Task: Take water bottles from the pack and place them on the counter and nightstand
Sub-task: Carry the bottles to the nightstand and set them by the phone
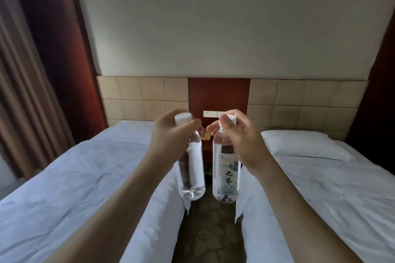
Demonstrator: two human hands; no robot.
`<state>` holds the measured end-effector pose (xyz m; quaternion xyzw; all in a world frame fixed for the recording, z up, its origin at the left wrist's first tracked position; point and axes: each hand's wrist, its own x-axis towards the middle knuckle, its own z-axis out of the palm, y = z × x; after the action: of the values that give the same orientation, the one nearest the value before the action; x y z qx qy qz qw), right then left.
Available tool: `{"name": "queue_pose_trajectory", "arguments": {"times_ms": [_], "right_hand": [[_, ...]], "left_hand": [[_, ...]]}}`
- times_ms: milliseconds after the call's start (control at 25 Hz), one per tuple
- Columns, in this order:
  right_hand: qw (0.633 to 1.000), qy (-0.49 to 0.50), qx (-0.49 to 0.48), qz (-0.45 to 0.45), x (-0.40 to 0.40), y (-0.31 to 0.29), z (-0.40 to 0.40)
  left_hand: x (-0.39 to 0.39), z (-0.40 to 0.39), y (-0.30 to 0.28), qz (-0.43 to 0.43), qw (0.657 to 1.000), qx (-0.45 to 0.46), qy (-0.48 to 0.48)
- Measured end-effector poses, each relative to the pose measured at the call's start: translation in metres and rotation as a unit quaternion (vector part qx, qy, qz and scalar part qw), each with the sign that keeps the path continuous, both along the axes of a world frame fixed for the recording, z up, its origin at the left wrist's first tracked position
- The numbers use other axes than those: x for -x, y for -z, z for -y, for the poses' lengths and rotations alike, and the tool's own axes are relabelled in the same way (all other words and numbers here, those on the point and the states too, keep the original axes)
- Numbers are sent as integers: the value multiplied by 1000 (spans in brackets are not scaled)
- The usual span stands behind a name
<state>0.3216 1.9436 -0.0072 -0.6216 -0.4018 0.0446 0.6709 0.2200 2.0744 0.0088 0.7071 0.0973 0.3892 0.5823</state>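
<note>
Left hand (171, 134): grasping the left water bottle (192, 168) at its neck.
Right hand (241, 136): grasping the labelled water bottle (225, 173) likewise.
Setting: between two beds.

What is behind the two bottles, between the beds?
A dark wooden nightstand with a small yellowish object on top. The left bottle, right bottle and both hands cover most of it.
</note>
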Motion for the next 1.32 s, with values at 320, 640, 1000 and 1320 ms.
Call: {"name": "queue_pose_trajectory", "arguments": {"times_ms": [320,640,1000,1320], "right_hand": [[995,93,16,-21,-130,-1,-119],[989,128,68,-39,-316,56,-187],[978,104,172,55,-581,51,-279],[954,164,235,82,-778,74,-372]], "left_hand": [[-161,-138,-6,-20,995,-46,85],[-356,-209,50,-62,993,-45,92],[-604,-310,52,-70,995,-40,55],[-809,-410,76,-62,993,-50,82]]}}
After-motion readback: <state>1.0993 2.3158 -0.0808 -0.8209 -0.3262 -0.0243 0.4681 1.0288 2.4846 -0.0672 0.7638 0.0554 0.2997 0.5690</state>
